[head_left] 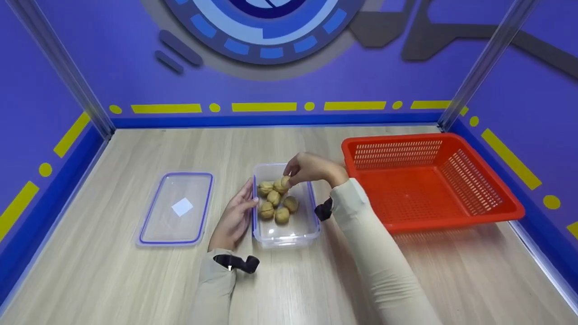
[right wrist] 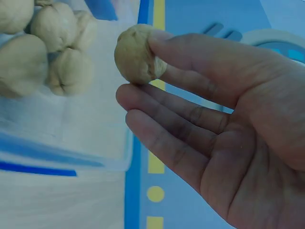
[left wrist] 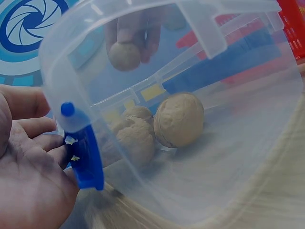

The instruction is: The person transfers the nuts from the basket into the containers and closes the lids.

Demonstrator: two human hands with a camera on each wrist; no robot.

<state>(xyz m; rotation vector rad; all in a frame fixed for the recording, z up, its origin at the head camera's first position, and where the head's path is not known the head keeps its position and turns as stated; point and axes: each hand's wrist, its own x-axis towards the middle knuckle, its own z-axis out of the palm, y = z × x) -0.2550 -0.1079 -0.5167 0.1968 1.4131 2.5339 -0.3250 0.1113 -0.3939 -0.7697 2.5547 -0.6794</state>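
A clear plastic food container [head_left: 295,230] holds several walnuts [head_left: 273,197] on its floor. Above its far part, my right hand [head_left: 311,168] pinches one walnut [right wrist: 137,55] between thumb and fingertips. The two lower fingers of that hand stretch out beneath the nut in the right wrist view. My left hand [head_left: 235,216] rests along the container's left side, thumb at the rim and fingers fairly straight on the outer wall. In the left wrist view its fingertips lie behind a blue latch [left wrist: 86,157], partly hidden by it.
To the left lies a clear lid [head_left: 158,225] with a purple seal and a white square label. A red perforated basket [head_left: 408,194] stands on the right, near my right forearm. Purple panels [head_left: 271,90] border the wooden table [head_left: 113,280] at the back and sides.
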